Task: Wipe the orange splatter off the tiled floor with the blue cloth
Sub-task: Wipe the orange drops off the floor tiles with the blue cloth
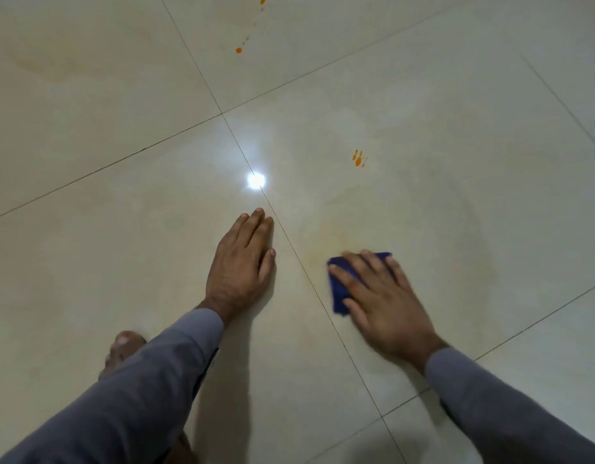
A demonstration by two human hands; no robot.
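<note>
The right hand [386,296] lies flat with fingers spread, pressing the folded blue cloth [341,289] onto the glossy cream floor [88,262] at lower right of centre, just right of a grout line. The left hand [242,266] rests open and flat just across that line, holding nothing. Small orange drops [358,159] sit above the cloth, more splatter [239,50] lies near the top edge, and bare tile spreads all round.

Long grey sleeves [162,373] reach both wrists; one bare foot [123,351] shows.
</note>
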